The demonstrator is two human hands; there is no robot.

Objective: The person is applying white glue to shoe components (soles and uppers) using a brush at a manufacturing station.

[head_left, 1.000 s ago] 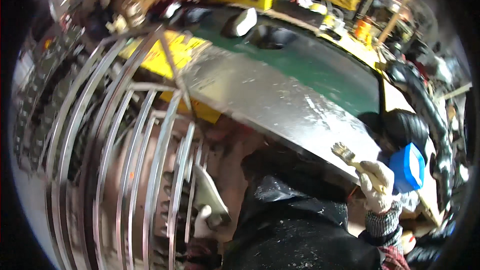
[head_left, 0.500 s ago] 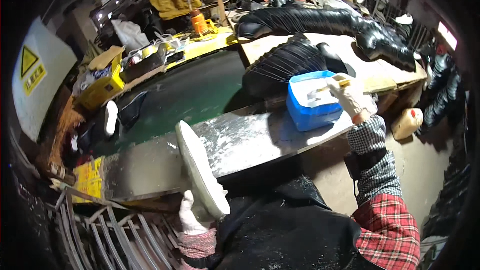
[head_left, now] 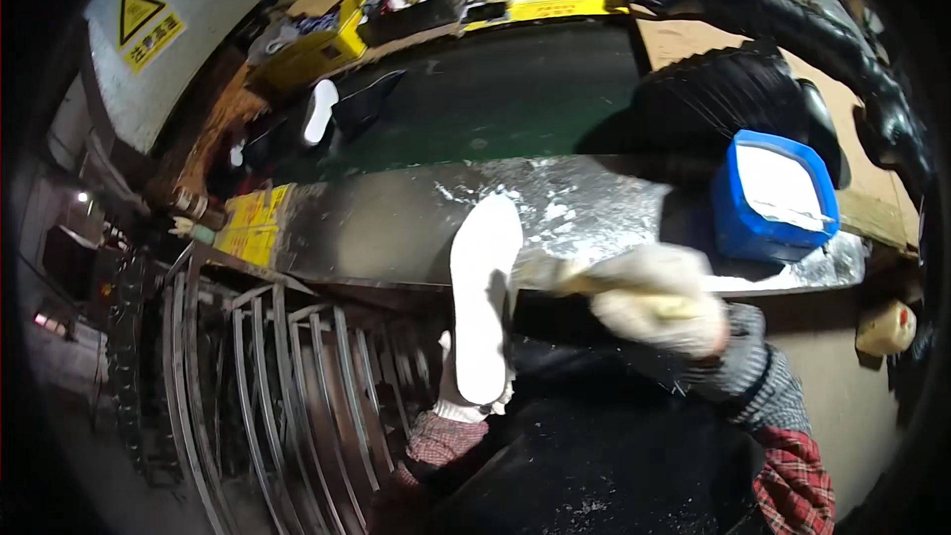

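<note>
A white shoe sole (head_left: pixel 482 302) points away from me, its flat white face up and a shadow across its middle. My left hand (head_left: pixel 464 398), in a pale glove, grips it from beneath at the near end; most of the fingers are hidden under it. Just right of the sole is my gloved right hand (head_left: pixel 659 302), smeared by motion and closed round a brush (head_left: pixel 550 275). The brush's blurred end is close to the sole's right edge; whether they touch I cannot tell. A blue tub (head_left: pixel 738 213) of white liquid stands to the right on the metal ledge.
White smears mark the metal ledge (head_left: pixel 371 228). Beyond it a dark green belt (head_left: pixel 475 99) carries another white sole (head_left: pixel 320 112). A metal rack (head_left: pixel 263 376) stands at left, a beige jug (head_left: pixel 885 327) low at right. Black wrapped bundles (head_left: pixel 718 94) lie behind the tub.
My right hand has come from the tub leftward to the sole with the brush. The sole has turned to show its white face more fully. The whole view has swung left and down.
</note>
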